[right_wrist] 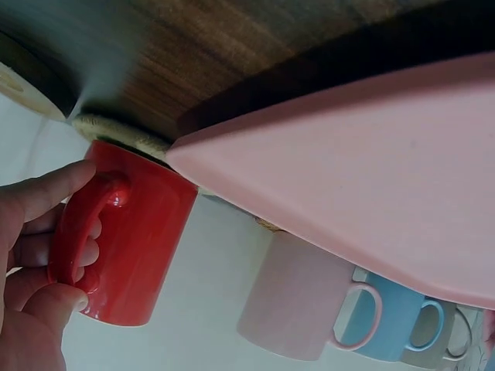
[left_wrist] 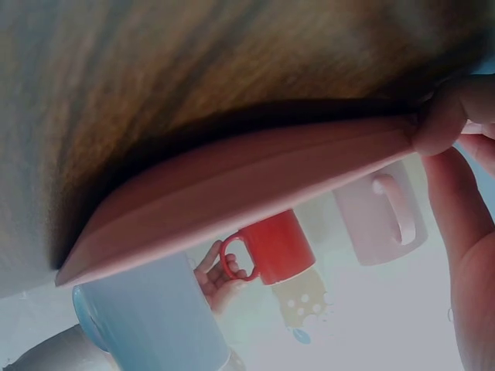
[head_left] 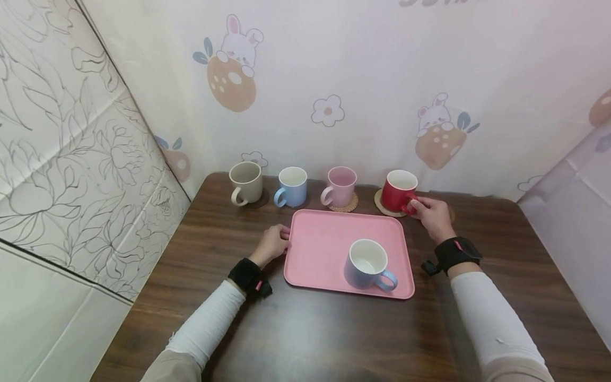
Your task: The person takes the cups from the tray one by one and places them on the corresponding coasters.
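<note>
On the wooden table point(head_left: 334, 329) we see two hands at work around a pink tray point(head_left: 324, 249).

We find our right hand point(head_left: 431, 215) curled round the handle of the red mug point(head_left: 398, 192), which stands on a round woven coaster point(head_left: 380, 204) at the right end of the back row, just behind the tray's far right corner. Our left hand point(head_left: 272, 244) pinches the tray's left rim. A pale blue mug point(head_left: 367, 263) stands on the tray; beige point(head_left: 245, 182), blue point(head_left: 292, 186) and pink point(head_left: 341, 185) mugs line the back. We can read no brand or label; some cut-off lettering tops the wall.
</note>
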A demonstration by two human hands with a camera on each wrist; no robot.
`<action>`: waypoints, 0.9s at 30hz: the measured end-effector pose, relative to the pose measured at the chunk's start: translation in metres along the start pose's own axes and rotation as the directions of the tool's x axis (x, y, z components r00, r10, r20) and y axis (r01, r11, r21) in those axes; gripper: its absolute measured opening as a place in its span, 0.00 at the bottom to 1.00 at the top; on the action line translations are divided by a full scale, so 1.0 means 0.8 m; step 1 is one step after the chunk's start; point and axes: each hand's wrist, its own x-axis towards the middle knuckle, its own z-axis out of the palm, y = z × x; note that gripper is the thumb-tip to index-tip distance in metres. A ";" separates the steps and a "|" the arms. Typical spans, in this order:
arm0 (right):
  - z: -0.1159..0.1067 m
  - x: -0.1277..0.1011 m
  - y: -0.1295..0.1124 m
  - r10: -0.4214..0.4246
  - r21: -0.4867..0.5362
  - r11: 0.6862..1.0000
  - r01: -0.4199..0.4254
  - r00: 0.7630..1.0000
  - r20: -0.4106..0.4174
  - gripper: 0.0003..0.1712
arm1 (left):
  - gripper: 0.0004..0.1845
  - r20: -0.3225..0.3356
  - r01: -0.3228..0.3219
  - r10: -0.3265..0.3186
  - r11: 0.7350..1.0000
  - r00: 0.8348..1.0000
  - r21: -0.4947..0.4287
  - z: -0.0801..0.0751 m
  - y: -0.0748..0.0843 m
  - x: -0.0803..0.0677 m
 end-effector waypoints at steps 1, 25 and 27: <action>0.000 0.000 0.002 -0.008 0.008 1.000 0.008 1.000 -0.005 0.30 | 0.17 0.001 -0.004 0.004 1.000 1.000 0.002 0.000 0.000 0.000; -0.012 -0.022 -0.009 -0.056 -0.168 0.985 0.041 0.995 -0.087 0.37 | 0.17 0.012 -0.008 0.008 1.000 1.000 -0.007 0.000 0.001 -0.004; -0.016 -0.030 -0.017 -0.066 -0.188 0.981 0.050 0.995 -0.081 0.38 | 0.18 0.015 -0.011 0.011 1.000 1.000 -0.006 -0.002 0.000 -0.006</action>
